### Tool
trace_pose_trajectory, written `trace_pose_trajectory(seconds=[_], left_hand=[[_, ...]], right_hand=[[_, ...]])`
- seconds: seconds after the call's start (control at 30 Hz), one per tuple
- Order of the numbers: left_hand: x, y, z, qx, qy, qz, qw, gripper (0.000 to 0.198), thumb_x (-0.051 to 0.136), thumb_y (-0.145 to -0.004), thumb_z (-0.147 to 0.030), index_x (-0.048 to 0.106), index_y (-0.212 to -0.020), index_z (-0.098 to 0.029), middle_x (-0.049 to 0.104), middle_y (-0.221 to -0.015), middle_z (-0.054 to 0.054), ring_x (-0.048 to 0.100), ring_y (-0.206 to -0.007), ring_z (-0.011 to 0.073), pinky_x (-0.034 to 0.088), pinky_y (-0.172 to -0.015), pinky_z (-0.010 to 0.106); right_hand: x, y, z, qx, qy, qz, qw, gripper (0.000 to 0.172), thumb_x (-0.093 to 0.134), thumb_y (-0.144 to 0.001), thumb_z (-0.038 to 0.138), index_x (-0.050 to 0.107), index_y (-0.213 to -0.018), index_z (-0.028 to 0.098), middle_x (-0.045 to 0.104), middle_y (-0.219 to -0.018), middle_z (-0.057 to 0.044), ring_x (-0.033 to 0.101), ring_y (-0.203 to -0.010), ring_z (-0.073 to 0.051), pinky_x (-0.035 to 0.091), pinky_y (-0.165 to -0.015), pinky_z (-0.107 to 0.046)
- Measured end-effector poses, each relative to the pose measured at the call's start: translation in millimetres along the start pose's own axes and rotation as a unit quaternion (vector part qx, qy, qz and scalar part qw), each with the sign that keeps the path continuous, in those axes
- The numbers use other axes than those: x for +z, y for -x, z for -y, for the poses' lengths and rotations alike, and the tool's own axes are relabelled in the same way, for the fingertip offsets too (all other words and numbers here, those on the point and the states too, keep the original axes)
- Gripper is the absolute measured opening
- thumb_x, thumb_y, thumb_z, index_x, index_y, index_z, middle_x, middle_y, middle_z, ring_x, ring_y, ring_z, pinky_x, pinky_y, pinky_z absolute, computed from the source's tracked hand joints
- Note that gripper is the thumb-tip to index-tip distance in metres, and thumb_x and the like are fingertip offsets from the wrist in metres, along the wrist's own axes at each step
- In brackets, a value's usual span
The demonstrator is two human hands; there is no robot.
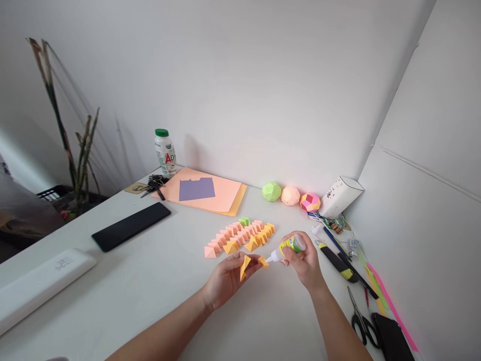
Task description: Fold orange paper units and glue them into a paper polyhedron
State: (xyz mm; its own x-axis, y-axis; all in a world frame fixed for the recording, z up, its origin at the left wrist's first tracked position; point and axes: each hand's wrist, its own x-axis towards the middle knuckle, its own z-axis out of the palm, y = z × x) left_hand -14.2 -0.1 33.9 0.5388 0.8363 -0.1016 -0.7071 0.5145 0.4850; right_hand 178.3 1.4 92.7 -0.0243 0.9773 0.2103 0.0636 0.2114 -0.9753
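Note:
My left hand (227,281) is closed on a folded orange paper piece (245,268), with a smaller orange paper flap (263,261) showing at its fingertips. In my right hand (306,263) is a glue bottle (287,249) with a yellow and green label, tilted so that its white nozzle points left at the flap. Nozzle and flap are very close; whether they touch I cannot tell. Just beyond my hands stand rows of small folded paper pieces, peach ones (225,235) and orange ones (259,239), with a green one (244,221) at the back.
Three paper balls (290,196) sit along the wall beside a white paper holder (341,197). At right lie a utility knife (337,261), scissors (361,321) and a black phone (393,337). Peach paper sheets (225,193), a white bottle (166,153), keys (155,184) and a dark slab (131,226) are leftward.

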Motion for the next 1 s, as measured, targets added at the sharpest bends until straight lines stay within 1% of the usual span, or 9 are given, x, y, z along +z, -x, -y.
trace_pose_trajectory(seconds=[0.1,0.23,0.33,0.47,0.67,0.87,1.0], left_hand=[[-0.2,0.3,0.3,-0.001,-0.006,-0.003,1.000,0.019,0.056,-0.078,-0.018,0.061,-0.060,-0.014,0.068,-0.097,0.011,0.059,-0.102,0.0251,0.029,-0.108,0.040],[-1.6,-0.2,1.0,-0.002,-0.016,0.007,1.000,0.018,0.055,-0.079,-0.018,0.062,-0.062,-0.014,0.068,-0.098,0.010,0.058,-0.106,0.0259,0.028,-0.108,0.040],[-0.8,-0.1,0.5,-0.003,-0.011,0.006,1.000,0.019,0.055,-0.079,-0.018,0.062,-0.062,-0.014,0.068,-0.098,0.010,0.058,-0.106,0.0258,0.028,-0.108,0.041],[1.3,0.8,-0.5,-0.001,-0.006,0.003,1.000,0.019,0.055,-0.079,-0.018,0.061,-0.061,-0.014,0.068,-0.097,0.010,0.058,-0.105,0.0256,0.029,-0.108,0.040],[-0.1,1.2,0.1,0.003,-0.008,0.003,1.000,0.019,0.056,-0.079,-0.019,0.063,-0.062,-0.014,0.068,-0.098,0.011,0.060,-0.101,0.0246,0.029,-0.107,0.040],[-0.7,0.0,0.5,-0.003,-0.006,0.003,1.000,0.015,0.058,-0.077,-0.019,0.063,-0.063,-0.014,0.069,-0.097,0.010,0.059,-0.105,0.0263,0.027,-0.109,0.041],[-1.1,-1.0,1.1,-0.002,-0.010,0.011,1.000,0.017,0.057,-0.078,-0.020,0.063,-0.062,-0.014,0.069,-0.098,0.010,0.058,-0.105,0.0267,0.026,-0.109,0.043]], right_hand=[[2.8,0.9,1.6,0.009,-0.006,0.004,1.000,0.024,0.068,-0.073,0.035,0.050,-0.082,0.021,0.055,-0.079,-0.001,0.047,-0.054,-0.011,0.044,-0.048,-0.026],[5.1,1.8,3.0,0.013,0.003,0.008,1.000,0.023,0.067,-0.074,0.034,0.050,-0.083,0.021,0.054,-0.081,-0.001,0.048,-0.056,-0.011,0.045,-0.051,-0.026],[3.9,1.4,1.3,0.012,-0.004,0.000,1.000,0.024,0.068,-0.073,0.035,0.050,-0.082,0.021,0.054,-0.078,0.000,0.046,-0.054,-0.011,0.044,-0.049,-0.025],[0.3,0.7,-3.0,-0.001,0.002,-0.009,1.000,0.022,0.067,-0.074,0.033,0.051,-0.083,0.021,0.052,-0.074,0.000,0.046,-0.056,-0.011,0.043,-0.048,-0.025],[-1.8,0.8,-3.9,-0.010,0.011,-0.013,1.000,0.020,0.066,-0.075,0.032,0.051,-0.083,0.021,0.053,-0.078,-0.001,0.046,-0.056,-0.012,0.043,-0.050,-0.026],[1.3,1.5,1.1,0.000,0.009,-0.003,1.000,0.021,0.066,-0.076,0.033,0.050,-0.084,0.021,0.053,-0.075,0.000,0.046,-0.054,-0.011,0.043,-0.047,-0.025],[6.0,2.3,1.1,0.004,0.006,0.008,1.000,0.021,0.065,-0.076,0.033,0.050,-0.084,0.021,0.054,-0.078,-0.001,0.048,-0.054,-0.011,0.044,-0.048,-0.025]])
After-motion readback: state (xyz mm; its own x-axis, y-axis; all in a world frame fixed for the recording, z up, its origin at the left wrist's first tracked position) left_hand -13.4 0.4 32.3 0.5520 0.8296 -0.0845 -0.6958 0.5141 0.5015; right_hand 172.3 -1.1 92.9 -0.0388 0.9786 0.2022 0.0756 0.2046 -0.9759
